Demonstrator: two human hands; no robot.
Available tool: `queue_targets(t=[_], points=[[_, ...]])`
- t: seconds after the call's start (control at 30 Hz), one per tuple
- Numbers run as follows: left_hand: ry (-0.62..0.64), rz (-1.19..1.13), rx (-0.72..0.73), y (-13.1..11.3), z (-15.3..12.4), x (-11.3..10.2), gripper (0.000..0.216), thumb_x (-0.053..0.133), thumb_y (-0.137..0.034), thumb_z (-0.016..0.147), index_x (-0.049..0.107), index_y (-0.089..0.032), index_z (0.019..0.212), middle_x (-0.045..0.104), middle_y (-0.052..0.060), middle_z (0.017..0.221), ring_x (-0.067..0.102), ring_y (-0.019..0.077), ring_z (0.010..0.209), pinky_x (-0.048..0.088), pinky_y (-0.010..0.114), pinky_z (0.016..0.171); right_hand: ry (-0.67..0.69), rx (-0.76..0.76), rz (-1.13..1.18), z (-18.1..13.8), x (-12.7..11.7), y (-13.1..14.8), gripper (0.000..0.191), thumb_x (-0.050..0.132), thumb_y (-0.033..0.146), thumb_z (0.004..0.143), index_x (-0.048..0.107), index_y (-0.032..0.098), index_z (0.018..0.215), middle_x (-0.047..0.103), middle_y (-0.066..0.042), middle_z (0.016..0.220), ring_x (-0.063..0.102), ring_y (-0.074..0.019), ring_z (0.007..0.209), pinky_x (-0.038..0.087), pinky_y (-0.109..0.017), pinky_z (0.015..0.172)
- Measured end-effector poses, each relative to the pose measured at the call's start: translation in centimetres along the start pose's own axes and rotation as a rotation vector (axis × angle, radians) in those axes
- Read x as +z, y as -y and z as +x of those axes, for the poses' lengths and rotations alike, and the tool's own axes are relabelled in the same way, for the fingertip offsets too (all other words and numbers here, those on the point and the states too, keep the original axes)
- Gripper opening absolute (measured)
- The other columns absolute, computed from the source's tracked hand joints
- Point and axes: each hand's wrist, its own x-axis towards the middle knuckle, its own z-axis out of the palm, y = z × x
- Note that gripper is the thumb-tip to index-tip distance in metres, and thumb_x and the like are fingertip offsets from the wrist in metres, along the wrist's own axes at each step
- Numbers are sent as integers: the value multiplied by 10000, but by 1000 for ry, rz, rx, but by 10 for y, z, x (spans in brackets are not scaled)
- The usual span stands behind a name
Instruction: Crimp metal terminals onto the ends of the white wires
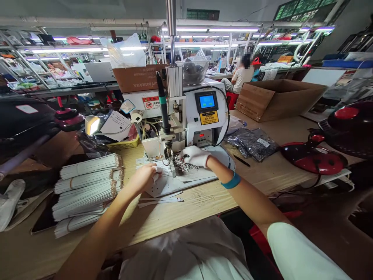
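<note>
My left hand [148,174] is at the left front of the white machine base [154,190], its fingers curled together with white coverings at the tips. Whatever it pinches is too small to make out. My right hand [196,156], in a white glove, reaches over a pile of small metallic parts [186,167] right of the tip of an upright soldering iron [163,111]. Its fingers are bent together at the pile; a dark spot shows by the fingertips, but what they grip is unclear. The iron belongs to a bench soldering machine [190,116]. A few white strips [163,200] lie in front of the base.
Bundles of thin white strips [87,182] are stacked at the left. A lit lamp [92,125] stands behind them. To the right are bagged parts [253,143], a black pen-like tool [241,161], a red ladybird-shaped object [313,157] and an open carton [279,99]. A person [242,77] sits farther back.
</note>
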Motion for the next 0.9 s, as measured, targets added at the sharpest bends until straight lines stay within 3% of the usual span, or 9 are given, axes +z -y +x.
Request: queue_targets(t=[0.13,0.23,0.37,0.47,0.53,0.63,0.73,0.9], points=[[181,-215,-153,-3,18,-19,157,476,-175,701,625,-156,746,605,22,657,530,134,572,371,209,535,19,37,64,8,2,2,230,605,99,639,706,154,838,683,-28,819,591,-164,775,414,-208,659],[265,-430,-163,-1,22,-23,144,517,-282,714,588,-159,739,541,-13,568,483,115,498,347,199,483,-6,38,71,4,4,3,248,615,109,657,702,155,884,680,-23,828,591,-163,781,431,-213,679],[225,-630,-172,4,17,-11,268,534,-429,722,519,-162,704,434,-49,517,378,90,463,277,191,438,-14,22,106,-5,1,-2,196,603,174,754,671,139,934,657,-41,899,587,-159,817,457,-250,733],[216,-644,-211,4,14,-2,312,539,-468,716,507,-158,698,427,-45,544,354,88,478,263,196,443,-5,15,140,-10,0,-6,239,543,290,853,604,134,1023,607,-67,1015,584,-167,864,486,-322,755],[228,-620,-162,3,13,0,309,549,-457,714,508,-154,669,423,-41,554,346,88,499,254,197,460,-4,18,145,-9,3,-6,259,509,321,877,581,137,1044,590,-67,1051,585,-172,884,496,-349,756],[222,-627,-102,0,14,-1,300,562,-441,711,508,-153,647,409,-45,551,329,85,513,238,197,476,-30,43,150,-3,9,-6,193,564,239,825,638,123,961,643,-57,959,601,-177,869,486,-312,761],[219,-706,-131,-1,14,-2,326,564,-463,708,473,-158,635,395,-51,540,327,81,494,239,199,469,-70,36,198,3,14,-8,185,577,130,735,692,135,879,691,-32,858,623,-160,822,471,-245,737],[180,-818,-172,-1,15,2,348,576,-473,696,433,-163,631,384,-56,537,313,72,478,225,196,462,-137,10,254,7,20,-13,209,570,144,699,715,153,850,707,-29,851,635,-159,819,464,-221,700]])
